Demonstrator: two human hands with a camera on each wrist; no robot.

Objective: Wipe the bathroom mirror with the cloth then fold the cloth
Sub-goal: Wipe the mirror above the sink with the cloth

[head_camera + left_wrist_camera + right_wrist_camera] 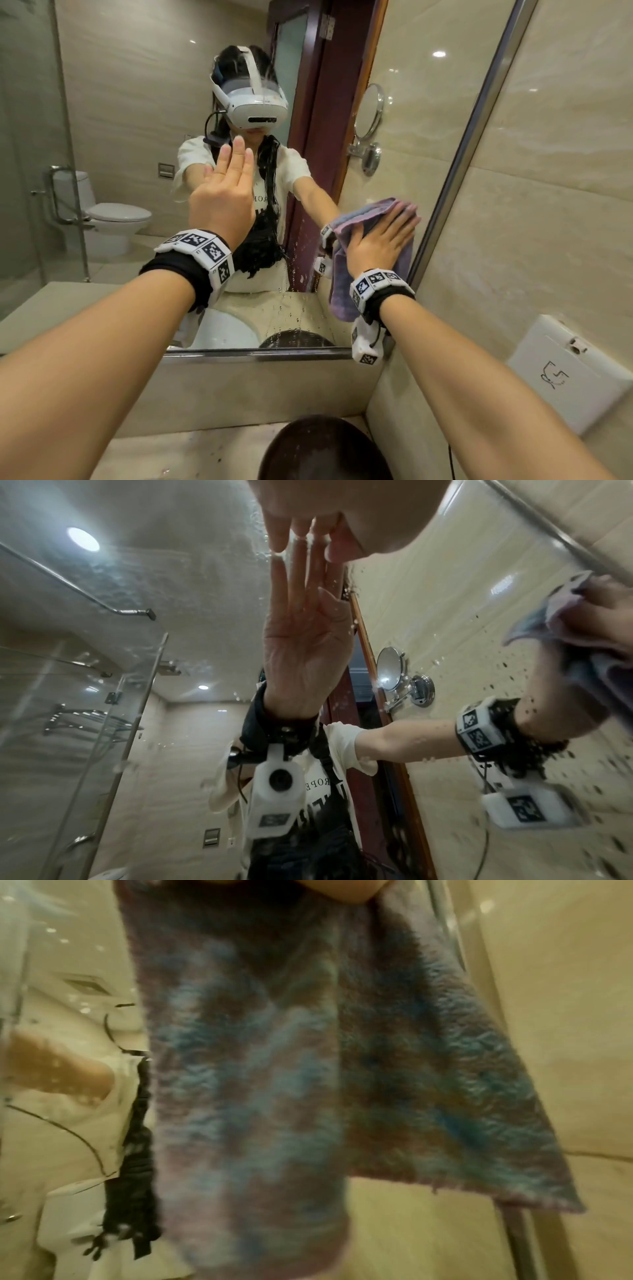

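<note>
Against the mirror (137, 102), the cloth (337, 291) hangs lengthwise downward.

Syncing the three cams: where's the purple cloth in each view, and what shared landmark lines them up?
Head: the cloth sits right of centre, pressed flat against the mirror by the right hand.
Left wrist: the cloth shows at the far right edge, seen as a reflection in the wet glass.
Right wrist: the cloth fills the middle, hanging down.
Shared landmark: the mirror's metal frame strip, just right of the cloth in every view.
</note>
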